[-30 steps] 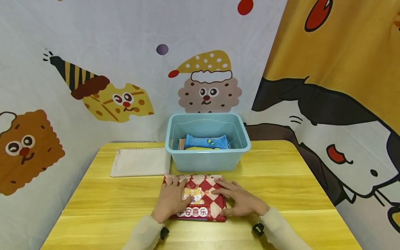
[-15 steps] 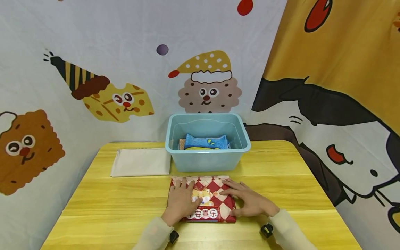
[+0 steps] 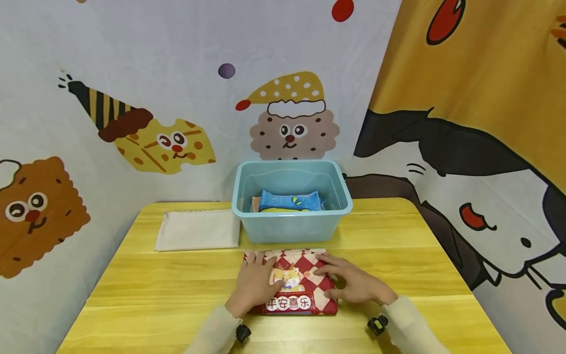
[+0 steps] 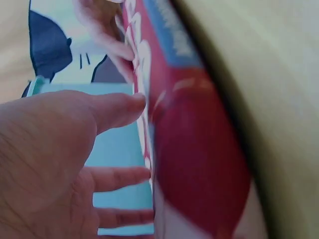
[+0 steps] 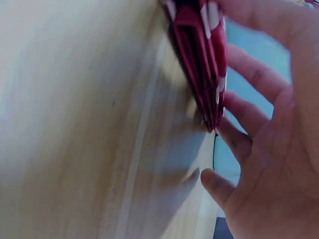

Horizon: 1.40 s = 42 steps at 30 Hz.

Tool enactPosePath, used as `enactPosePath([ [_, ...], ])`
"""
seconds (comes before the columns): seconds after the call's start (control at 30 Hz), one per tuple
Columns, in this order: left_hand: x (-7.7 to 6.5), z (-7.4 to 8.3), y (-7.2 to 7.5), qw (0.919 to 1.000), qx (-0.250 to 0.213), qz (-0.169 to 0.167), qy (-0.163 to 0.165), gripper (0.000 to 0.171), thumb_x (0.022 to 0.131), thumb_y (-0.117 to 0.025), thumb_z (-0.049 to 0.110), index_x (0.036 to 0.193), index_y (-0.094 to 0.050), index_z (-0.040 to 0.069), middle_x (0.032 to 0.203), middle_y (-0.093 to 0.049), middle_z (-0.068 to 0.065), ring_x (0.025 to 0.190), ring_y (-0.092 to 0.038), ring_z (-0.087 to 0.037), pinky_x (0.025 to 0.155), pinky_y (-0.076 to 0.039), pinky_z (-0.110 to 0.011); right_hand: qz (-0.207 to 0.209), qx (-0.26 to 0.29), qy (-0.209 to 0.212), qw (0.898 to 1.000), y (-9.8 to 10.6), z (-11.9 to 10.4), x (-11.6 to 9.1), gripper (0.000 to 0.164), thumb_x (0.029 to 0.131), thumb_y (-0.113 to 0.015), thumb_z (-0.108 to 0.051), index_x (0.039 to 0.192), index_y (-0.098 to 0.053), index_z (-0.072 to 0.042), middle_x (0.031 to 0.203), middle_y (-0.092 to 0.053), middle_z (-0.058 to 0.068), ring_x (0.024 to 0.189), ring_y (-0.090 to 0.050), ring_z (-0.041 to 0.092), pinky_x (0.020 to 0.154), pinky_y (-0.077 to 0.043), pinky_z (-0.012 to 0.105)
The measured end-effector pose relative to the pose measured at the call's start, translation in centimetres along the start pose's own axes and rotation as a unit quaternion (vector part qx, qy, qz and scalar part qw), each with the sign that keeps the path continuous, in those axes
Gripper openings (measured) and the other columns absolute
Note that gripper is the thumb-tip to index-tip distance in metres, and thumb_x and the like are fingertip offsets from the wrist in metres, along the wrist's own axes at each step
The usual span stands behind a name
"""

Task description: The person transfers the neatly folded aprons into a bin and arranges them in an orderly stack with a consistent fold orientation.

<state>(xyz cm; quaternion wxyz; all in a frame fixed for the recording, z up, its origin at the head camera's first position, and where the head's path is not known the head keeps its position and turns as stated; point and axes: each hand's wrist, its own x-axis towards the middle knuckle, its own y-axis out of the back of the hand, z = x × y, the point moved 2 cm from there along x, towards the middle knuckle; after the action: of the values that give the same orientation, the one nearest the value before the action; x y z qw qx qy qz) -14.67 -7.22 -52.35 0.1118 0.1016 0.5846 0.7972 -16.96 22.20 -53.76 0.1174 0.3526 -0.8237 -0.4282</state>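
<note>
A folded red-and-cream checkered piece point(image 3: 305, 282), with a cartoon animal and a band of Chinese characters on top, lies flat on the table in front of the bin. My left hand point(image 3: 254, 285) rests on its left part with fingers spread. Along the right side, my right hand point(image 3: 353, 282) touches the top and edge with loosely bent fingers. The left wrist view has the red near edge point(image 4: 199, 149) close up, with thumb and fingertips on the printed face. Several stacked layers show at the side of the folded piece point(image 5: 199, 64) in the right wrist view.
Behind the folded piece stands a light blue plastic bin point(image 3: 292, 228) with a blue pouch-like item point(image 3: 289, 200) and other things inside. Left of it lies a folded white cloth point(image 3: 199, 230) on the yellow wood-grain table point(image 3: 146, 305). A printed curtain point(image 3: 185, 59) hangs behind.
The folded checkered piece has slid to the right across the table, both hands moving with it. Most of that shift came in the first half second. Bin and white cloth stay put.
</note>
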Motion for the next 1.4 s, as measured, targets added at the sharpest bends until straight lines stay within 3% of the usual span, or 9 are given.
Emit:
enactPosePath([
  [0.17,0.0,-1.6,1.0,0.9965,-0.077,0.0,-0.031,0.054,0.089,-0.077,0.039,0.129,-0.068,0.005,0.133,-0.06,-0.019,0.118,-0.054,-0.035,0.1,-0.05,-0.054,0.017,0.001,-0.026,1.0,0.2,-0.8,0.1,0.045,0.094,-0.074,-0.036,0.137,-0.063,-0.031,0.167,-0.033,0.004,0.156,-0.026,0.038,0.12,-0.031,0.065],
  [0.37,-0.2,-3.7,2.3,0.9763,-0.216,0.011,-0.014,0.04,0.091,-0.079,0.024,0.123,-0.07,0.001,0.127,-0.063,-0.017,0.115,-0.06,-0.032,0.097,-0.054,-0.052,0.066,0.015,-0.063,0.996,0.3,-1.5,0.2,0.058,0.095,-0.074,-0.032,0.148,-0.054,-0.017,0.167,-0.03,0.018,0.152,-0.031,0.044,0.116,-0.036,0.065],
  [0.53,-0.4,-5.2,3.4,0.9556,-0.292,0.031,0.022,0.033,0.093,-0.077,0.015,0.124,-0.072,0.005,0.125,-0.067,-0.014,0.11,-0.063,-0.032,0.09,-0.056,-0.047,0.107,0.017,-0.082,0.991,0.8,-1.6,0.0,0.072,0.094,-0.075,-0.032,0.154,-0.044,-0.008,0.163,-0.032,0.026,0.149,-0.034,0.049,0.116,-0.034,0.067],
  [0.7,-0.9,-6.6,3.9,0.9358,-0.341,0.019,0.085,0.04,0.095,-0.075,0.019,0.132,-0.067,0.008,0.133,-0.065,-0.014,0.121,-0.061,-0.037,0.097,-0.057,-0.051,0.108,0.089,-0.114,0.983,1.2,-1.6,-0.1,0.072,0.094,-0.075,-0.033,0.154,-0.043,-0.01,0.161,-0.039,0.022,0.146,-0.04,0.048,0.116,-0.037,0.064],
  [0.83,-1.4,-7.3,3.8,0.9187,-0.378,-0.004,0.113,0.046,0.096,-0.073,0.019,0.138,-0.062,0.005,0.136,-0.062,-0.02,0.118,-0.063,-0.038,0.091,-0.059,-0.049,0.105,0.157,-0.158,0.969,1.4,-1.6,-0.1,0.071,0.094,-0.074,-0.032,0.155,-0.043,-0.013,0.154,-0.048,0.018,0.139,-0.05,0.044,0.11,-0.046,0.06],
  [1.03,-2.0,-8.2,3.1,0.862,-0.479,-0.06,0.155,0.06,0.095,-0.073,0.022,0.149,-0.051,0.005,0.139,-0.057,-0.023,0.115,-0.064,-0.032,0.083,-0.062,-0.045,0.112,0.224,-0.217,0.943,1.7,-2.0,-0.3,0.066,0.097,-0.071,-0.029,0.153,-0.044,-0.005,0.15,-0.052,0.021,0.133,-0.055,0.042,0.103,-0.054,0.053],
  [1.17,-2.4,-8.7,2.6,0.8345,-0.518,-0.074,0.174,0.063,0.097,-0.072,0.02,0.152,-0.046,0.005,0.141,-0.056,-0.025,0.116,-0.065,-0.032,0.083,-0.063,-0.044,0.105,0.278,-0.259,0.919,1.6,-2.4,-0.4,0.064,0.097,-0.071,-0.028,0.149,-0.046,-0.001,0.143,-0.056,0.022,0.12,-0.062,0.033,0.088,-0.061,0.044],
  [1.3,-3.0,-9.0,2.4,0.8193,-0.539,-0.083,0.178,0.061,0.099,-0.067,0.016,0.153,-0.043,0.0,0.143,-0.054,-0.029,0.115,-0.066,-0.032,0.078,-0.064,-0.045,0.089,0.316,-0.281,0.902,1.3,-2.9,-0.5,0.062,0.096,-0.072,-0.026,0.146,-0.049,0.002,0.137,-0.057,0.02,0.106,-0.064,0.025,0.079,-0.062,0.041],
  [1.4,-3.3,-8.8,2.3,0.8184,-0.538,-0.09,0.18,0.062,0.099,-0.067,0.015,0.152,-0.042,-0.002,0.141,-0.052,-0.03,0.11,-0.067,-0.03,0.075,-0.064,-0.045,0.085,0.338,-0.286,0.893,1.1,-3.0,-0.5,0.061,0.096,-0.071,-0.024,0.145,-0.049,0.004,0.136,-0.057,0.022,0.107,-0.064,0.025,0.078,-0.063,0.043],
])
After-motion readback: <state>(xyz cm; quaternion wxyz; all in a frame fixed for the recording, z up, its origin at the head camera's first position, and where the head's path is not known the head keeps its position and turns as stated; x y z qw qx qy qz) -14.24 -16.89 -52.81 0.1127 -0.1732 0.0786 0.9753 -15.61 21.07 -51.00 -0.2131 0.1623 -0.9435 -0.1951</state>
